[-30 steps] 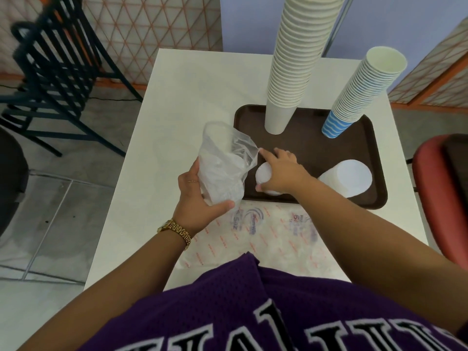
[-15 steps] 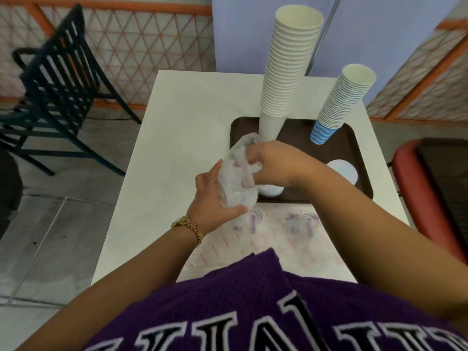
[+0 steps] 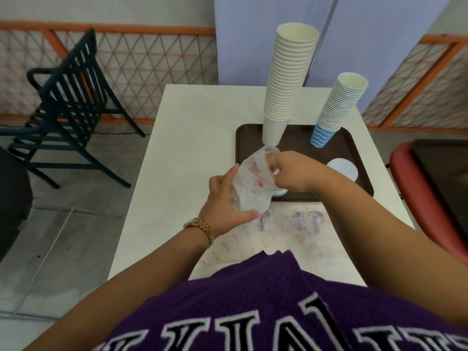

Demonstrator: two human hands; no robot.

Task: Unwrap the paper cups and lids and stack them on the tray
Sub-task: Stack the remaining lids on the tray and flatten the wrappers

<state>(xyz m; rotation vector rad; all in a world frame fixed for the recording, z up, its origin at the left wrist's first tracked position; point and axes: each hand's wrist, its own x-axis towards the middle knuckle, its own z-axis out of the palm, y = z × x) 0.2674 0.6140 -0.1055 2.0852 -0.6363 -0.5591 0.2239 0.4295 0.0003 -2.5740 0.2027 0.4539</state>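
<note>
Above the tray (image 3: 354,158), both left hand (image 3: 222,198) and right hand (image 3: 288,173) clutching the plastic wrapper (image 3: 249,188).

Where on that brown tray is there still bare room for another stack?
Bare tray lies between the white cup stack and the blue cup stack, on toward the lids. The near left corner is crowded: both hands work the plastic wrapper there.

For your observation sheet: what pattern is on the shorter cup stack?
Blue and white wavy stripes on the shorter cup stack, head view.
</note>
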